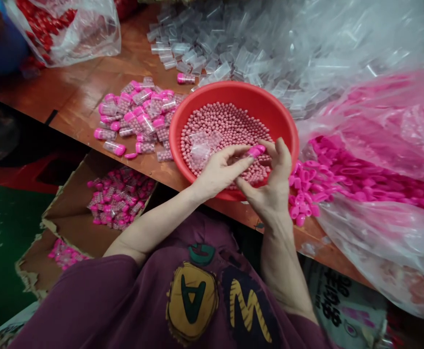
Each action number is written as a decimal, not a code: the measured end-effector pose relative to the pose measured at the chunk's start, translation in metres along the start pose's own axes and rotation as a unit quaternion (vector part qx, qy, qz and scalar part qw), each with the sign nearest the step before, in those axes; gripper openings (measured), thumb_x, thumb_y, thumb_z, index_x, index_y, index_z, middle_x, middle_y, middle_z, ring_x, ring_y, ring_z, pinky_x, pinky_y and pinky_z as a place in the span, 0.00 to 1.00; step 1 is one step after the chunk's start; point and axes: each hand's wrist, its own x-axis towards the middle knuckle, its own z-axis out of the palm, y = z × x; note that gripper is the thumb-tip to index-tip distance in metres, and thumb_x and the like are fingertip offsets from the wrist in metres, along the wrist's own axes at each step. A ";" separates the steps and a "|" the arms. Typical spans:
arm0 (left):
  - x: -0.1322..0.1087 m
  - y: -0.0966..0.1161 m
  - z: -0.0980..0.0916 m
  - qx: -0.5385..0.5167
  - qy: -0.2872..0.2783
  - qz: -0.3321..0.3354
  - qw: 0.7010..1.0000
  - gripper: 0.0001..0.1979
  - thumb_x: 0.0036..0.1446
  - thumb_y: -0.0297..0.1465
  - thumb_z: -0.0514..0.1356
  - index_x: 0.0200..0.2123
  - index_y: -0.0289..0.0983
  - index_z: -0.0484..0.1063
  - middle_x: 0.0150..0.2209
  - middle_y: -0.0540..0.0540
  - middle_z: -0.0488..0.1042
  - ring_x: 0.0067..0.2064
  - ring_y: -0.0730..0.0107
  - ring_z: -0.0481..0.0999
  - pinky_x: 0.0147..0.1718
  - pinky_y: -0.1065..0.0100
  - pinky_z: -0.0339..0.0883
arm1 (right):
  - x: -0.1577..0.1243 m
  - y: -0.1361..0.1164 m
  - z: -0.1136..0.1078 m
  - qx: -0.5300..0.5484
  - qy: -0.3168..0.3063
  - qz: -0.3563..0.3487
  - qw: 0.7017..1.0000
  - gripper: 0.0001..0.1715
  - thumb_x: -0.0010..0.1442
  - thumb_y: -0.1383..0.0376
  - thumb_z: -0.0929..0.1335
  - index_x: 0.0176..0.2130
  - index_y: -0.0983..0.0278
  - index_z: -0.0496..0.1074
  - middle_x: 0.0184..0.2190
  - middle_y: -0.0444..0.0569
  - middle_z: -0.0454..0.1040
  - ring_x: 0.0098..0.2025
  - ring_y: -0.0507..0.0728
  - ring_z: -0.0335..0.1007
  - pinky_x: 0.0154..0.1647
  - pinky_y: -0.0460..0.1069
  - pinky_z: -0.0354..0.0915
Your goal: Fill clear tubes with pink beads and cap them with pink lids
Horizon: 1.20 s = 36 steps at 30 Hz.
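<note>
Pinching pink-capped tube at left hand fingertips | right hand narrow beside it, contact unclear | red basin at 12 o'clock holds pink beads | clear tubes beyond | bagged pink caps at 3 o'clock | capped tubes in cardboard box at 8 o'clock | held tube partly hidden by fingers

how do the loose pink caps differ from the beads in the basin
The caps are vivid hot pink, the beads paler. The caps are hollow, the beads round balls. The caps spill from a clear plastic bag, the beads sit in a red basin. Both lie loose.
</note>
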 end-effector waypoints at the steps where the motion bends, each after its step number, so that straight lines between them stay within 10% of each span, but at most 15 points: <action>1: 0.000 0.000 0.000 -0.008 -0.015 -0.019 1.000 0.12 0.68 0.35 0.73 0.52 0.38 0.82 0.48 0.46 0.85 0.43 0.71 0.81 0.46 0.68 0.73 | 0.002 0.000 -0.006 0.016 0.000 0.013 1.000 0.50 0.71 0.48 0.75 0.81 0.47 0.56 0.74 0.57 0.72 0.74 0.72 0.73 0.73 0.74 0.73; 6: -0.003 0.008 0.002 -0.040 -0.044 -0.080 0.995 0.06 0.75 0.34 0.67 0.47 0.37 0.80 0.32 0.50 0.81 0.30 0.75 0.78 0.28 0.72 0.63 | 0.012 -0.003 -0.019 0.106 0.054 0.090 0.989 0.17 0.76 0.53 0.74 0.59 0.53 0.84 0.54 0.50 0.86 0.56 0.63 0.85 0.64 0.65 0.81; 28: -0.005 0.014 0.004 -0.035 -0.024 -0.081 0.996 0.10 0.77 0.31 0.65 0.41 0.34 0.83 0.30 0.51 0.77 0.26 0.79 0.72 0.27 0.74 0.65 | 0.018 -0.011 -0.021 -0.004 0.041 0.015 0.999 0.13 0.75 0.54 0.72 0.53 0.57 0.82 0.45 0.52 0.86 0.46 0.62 0.84 0.52 0.61 0.82; 31: -0.005 0.013 0.007 -0.025 0.000 -0.068 0.997 0.11 0.77 0.32 0.66 0.38 0.35 0.80 0.28 0.53 0.74 0.25 0.81 0.70 0.26 0.76 0.65 | 0.014 -0.007 -0.016 -0.032 0.006 0.004 0.999 0.19 0.76 0.54 0.71 0.60 0.58 0.80 0.51 0.56 0.85 0.52 0.66 0.83 0.59 0.66 0.81; 36: -0.001 0.015 0.011 -0.012 0.044 -0.091 0.995 0.13 0.77 0.32 0.64 0.36 0.36 0.75 0.28 0.53 0.75 0.27 0.78 0.73 0.28 0.77 0.68 | 0.002 -0.001 0.006 -0.078 -0.030 -0.020 0.996 0.56 0.63 0.53 0.79 0.79 0.66 0.60 0.69 0.70 0.71 0.71 0.79 0.71 0.73 0.78 0.70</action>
